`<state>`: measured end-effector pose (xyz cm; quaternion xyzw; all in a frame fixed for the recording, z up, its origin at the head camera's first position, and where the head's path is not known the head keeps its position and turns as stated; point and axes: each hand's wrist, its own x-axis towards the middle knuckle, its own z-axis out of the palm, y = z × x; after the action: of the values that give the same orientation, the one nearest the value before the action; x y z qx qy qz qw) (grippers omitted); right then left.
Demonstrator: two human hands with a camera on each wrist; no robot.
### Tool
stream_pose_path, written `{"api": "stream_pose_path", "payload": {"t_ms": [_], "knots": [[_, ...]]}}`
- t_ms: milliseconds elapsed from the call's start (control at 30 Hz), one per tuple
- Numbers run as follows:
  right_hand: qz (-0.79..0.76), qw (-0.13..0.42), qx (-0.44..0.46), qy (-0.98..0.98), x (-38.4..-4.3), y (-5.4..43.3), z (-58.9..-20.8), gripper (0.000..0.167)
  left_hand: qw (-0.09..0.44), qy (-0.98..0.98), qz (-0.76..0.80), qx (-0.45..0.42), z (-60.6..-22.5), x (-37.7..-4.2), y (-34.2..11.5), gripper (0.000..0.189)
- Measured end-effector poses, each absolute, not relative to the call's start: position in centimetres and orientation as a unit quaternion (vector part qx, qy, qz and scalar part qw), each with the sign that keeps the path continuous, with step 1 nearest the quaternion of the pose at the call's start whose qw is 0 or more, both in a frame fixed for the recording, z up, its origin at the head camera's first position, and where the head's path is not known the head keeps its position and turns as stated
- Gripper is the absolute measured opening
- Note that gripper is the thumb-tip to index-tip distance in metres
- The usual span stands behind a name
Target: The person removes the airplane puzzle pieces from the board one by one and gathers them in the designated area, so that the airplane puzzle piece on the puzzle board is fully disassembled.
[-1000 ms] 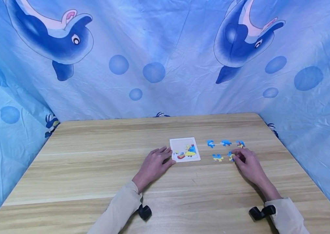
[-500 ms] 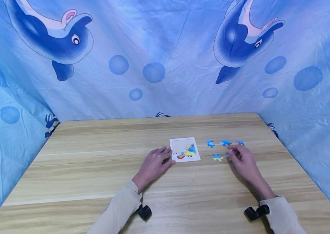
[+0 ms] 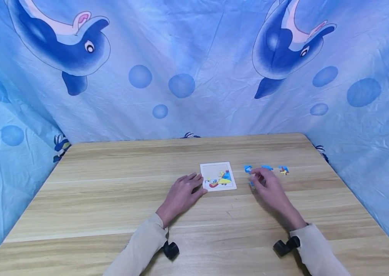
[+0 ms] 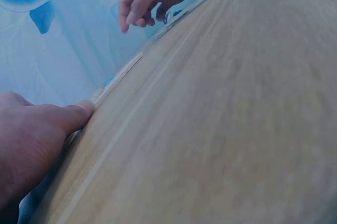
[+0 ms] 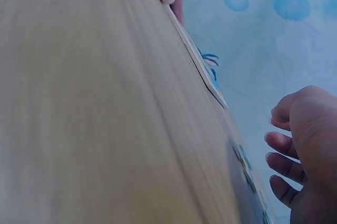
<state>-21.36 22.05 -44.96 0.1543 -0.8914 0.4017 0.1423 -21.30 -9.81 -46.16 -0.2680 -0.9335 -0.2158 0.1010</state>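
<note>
A square white-bordered puzzle board [image 3: 215,167] lies on the table with a partly filled duck picture. My left hand [image 3: 182,193] rests at its left edge, fingers outstretched and thumb touching the near corner. Above the loose jigsaw pieces hovers my right hand [image 3: 268,189], its fingers loosely bent; in the right wrist view nothing shows between the fingers [image 5: 287,166]. Blue puzzle pieces [image 3: 248,168] lie by its fingertips, and a red, blue and yellow piece [image 3: 284,170] is to the right. Another piece [image 3: 252,184] is mostly hidden under the hand.
The wooden table [image 3: 111,191] reaches back to a blue curtain [image 3: 194,46] printed with dolphins and bubbles. A black wrist camera [image 3: 171,251] sits on the left sleeve, another black camera [image 3: 282,248] on the right sleeve.
My right hand has moved left across the loose pieces, uncovering the red, blue and yellow one and covering most of the lower-left one. The left hand and board stay still.
</note>
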Motion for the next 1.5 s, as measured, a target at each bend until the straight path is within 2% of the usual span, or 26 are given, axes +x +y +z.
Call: {"api": "stream_pose_path", "payload": {"t_ms": [700,1500], "knots": [[0.387,0.1,0.2,-0.894,-23.5,17.0,-44.7,0.025,0.106,-0.933,-0.214,-0.269,-46.1,-21.4,-9.8,0.049],[0.335,0.071,0.143,-0.929,-24.6,14.9,-45.2,0.033,0.103,-0.932,-0.215,-0.272,-46.1,-21.5,-9.8,0.048]]}}
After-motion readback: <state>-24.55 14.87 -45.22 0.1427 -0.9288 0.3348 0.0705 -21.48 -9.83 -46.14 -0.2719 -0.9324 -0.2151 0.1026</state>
